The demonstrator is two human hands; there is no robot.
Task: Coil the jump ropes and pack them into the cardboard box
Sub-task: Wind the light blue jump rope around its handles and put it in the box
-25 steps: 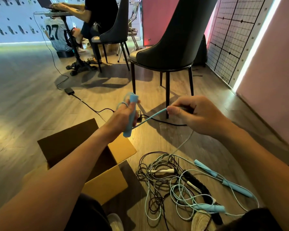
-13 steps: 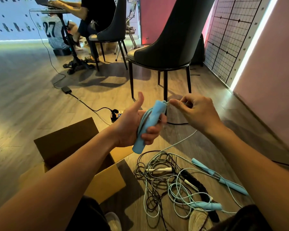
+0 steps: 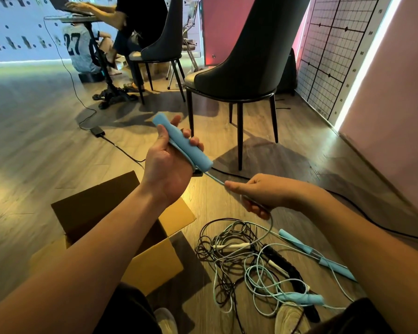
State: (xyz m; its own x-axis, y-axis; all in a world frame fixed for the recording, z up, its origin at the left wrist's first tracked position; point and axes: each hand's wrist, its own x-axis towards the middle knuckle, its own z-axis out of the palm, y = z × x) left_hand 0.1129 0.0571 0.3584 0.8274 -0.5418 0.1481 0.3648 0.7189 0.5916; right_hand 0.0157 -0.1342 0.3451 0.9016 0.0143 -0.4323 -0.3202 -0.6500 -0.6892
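Note:
My left hand [image 3: 169,165] is palm up above the floor, fingers closed on a light blue foam jump-rope handle [image 3: 182,144] with loops of its cord wound along it. The pale blue cord [image 3: 215,180] leaves the handle's lower end and runs into my right hand [image 3: 258,192], which pinches it a short way off. Below my right hand the cord drops into a tangled pile of jump ropes [image 3: 256,268], black and pale blue, on the floor. An open cardboard box [image 3: 152,266] sits under my left forearm, left of the pile.
A dark chair [image 3: 241,75] stands just beyond my hands, a second chair [image 3: 162,49] farther back where a person sits at a small table. A black power cable and adapter [image 3: 97,131] cross the wooden floor. A pink wall [image 3: 391,116] runs along the right. My shoes show at the bottom edge.
My left hand turned palm up and rotated the handle, its top now pointing away to the left. My right hand dropped lower and right, sliding down the cord from the handle's end.

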